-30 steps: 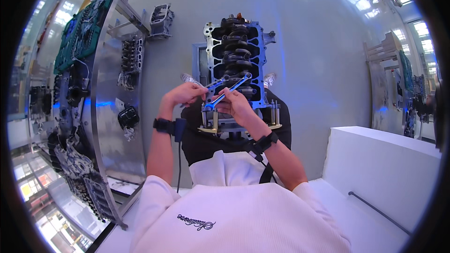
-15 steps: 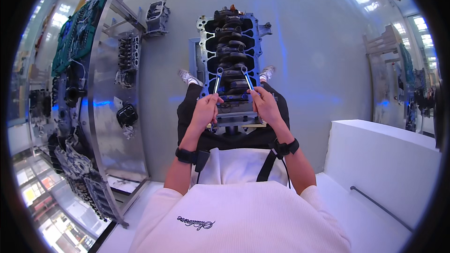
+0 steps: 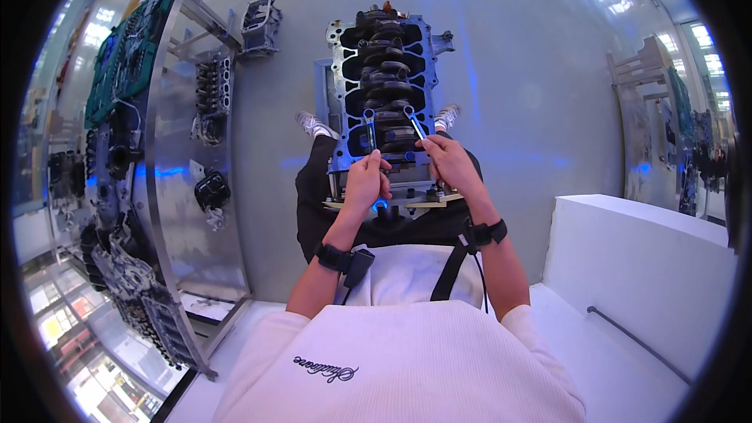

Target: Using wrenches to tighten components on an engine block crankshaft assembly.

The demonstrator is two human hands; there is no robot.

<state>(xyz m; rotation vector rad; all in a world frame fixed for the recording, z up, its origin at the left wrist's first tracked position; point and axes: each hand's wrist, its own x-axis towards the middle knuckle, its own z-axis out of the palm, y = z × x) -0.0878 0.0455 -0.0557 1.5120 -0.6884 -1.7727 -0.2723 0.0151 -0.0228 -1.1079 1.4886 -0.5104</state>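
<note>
An engine block (image 3: 339,86) with its crankshaft (image 3: 385,82) exposed is held between my legs. My left hand (image 3: 366,180) is closed on the near end of a shiny wrench (image 3: 370,129), whose ring end points away from me over the crankshaft. Closed on a second wrench (image 3: 417,125) is my right hand (image 3: 450,163); this tool slants up and left, its ring end close to the first one. Both ring ends lie over the near half of the crankshaft. Whether either ring sits on a bolt is too small to tell.
On my left runs a metal table (image 3: 160,157) with a green tool case (image 3: 129,59) and engine parts. A cylinder head (image 3: 210,94), a dark part (image 3: 211,190) and a metal casting (image 3: 260,27) are beyond its edge. A white block (image 3: 634,258) stands at my right.
My left hand has shifted right and toward me, and its wrench now points nearly straight ahead. My right hand has moved slightly right and away, still gripping its wrench.
</note>
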